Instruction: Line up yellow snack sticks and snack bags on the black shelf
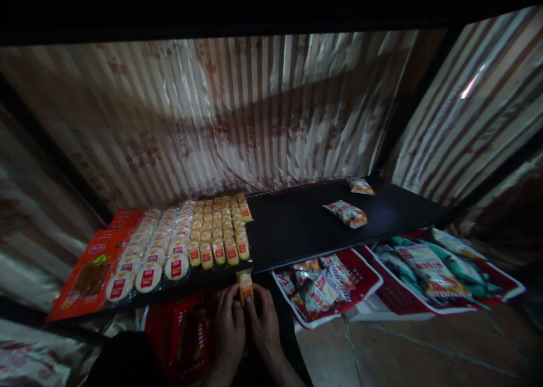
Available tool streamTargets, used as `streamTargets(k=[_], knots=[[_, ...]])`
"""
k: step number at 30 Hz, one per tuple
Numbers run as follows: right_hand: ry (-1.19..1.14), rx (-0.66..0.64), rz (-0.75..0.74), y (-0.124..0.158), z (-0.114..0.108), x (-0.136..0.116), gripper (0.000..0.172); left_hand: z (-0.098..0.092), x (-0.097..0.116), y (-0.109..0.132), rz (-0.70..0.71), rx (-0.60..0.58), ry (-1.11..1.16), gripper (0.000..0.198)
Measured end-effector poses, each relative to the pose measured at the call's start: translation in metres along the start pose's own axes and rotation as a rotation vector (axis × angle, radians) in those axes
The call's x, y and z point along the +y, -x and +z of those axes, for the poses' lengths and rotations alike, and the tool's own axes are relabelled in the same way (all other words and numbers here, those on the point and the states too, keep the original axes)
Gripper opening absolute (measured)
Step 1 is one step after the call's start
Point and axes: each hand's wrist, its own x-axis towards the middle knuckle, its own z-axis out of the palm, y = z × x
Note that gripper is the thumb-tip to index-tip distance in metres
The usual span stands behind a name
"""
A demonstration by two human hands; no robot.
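Note:
My left hand (pixel 229 325) and my right hand (pixel 265 322) are close together just below the front edge of a black shelf (pixel 297 228). Both pinch a small yellow snack packet (pixel 245 286) with a red label, held upright between the fingertips. Right above it, rows of the same yellow packets (pixel 220 228) lie on the shelf. Beside them on the left lie rows of round white packets (pixel 153 251) and flat orange packs (pixel 91 268).
Two loose red-and-white snack bags (pixel 345 213) lie on the bare right part of the shelf. Below stand a red basket (pixel 326 288) with snack bags and another basket (pixel 441 271) with green bags. Striped paper covers the walls behind.

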Motion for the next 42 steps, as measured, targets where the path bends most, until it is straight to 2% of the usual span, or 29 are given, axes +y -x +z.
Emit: streamTargets(k=[8, 14, 22, 29, 34, 42], knots=[[0.046, 0.104, -0.010, -0.043, -0.026, 0.004, 0.030, 0.038, 0.031, -0.029, 0.002, -0.113, 0.055, 0.040], [0.071, 0.167, -0.069, -0.079, -0.034, 0.009, 0.030, 0.066, 0.041, -0.052, -0.002, -0.154, 0.102, 0.043], [0.050, 0.080, -0.065, -0.118, -0.039, 0.015, 0.034, 0.095, 0.050, -0.079, -0.073, -0.152, 0.032, 0.047], [0.032, -0.022, 0.097, -0.143, -0.038, 0.005, 0.030, 0.119, 0.043, -0.098, -0.125, -0.092, -0.001, 0.044], [0.047, -0.019, 0.082, -0.153, -0.037, 0.004, 0.027, 0.131, 0.034, -0.106, -0.163, -0.093, 0.001, 0.042], [0.014, -0.009, 0.065, -0.172, -0.028, 0.017, 0.022, 0.140, 0.029, -0.113, -0.167, -0.083, -0.006, 0.043]])
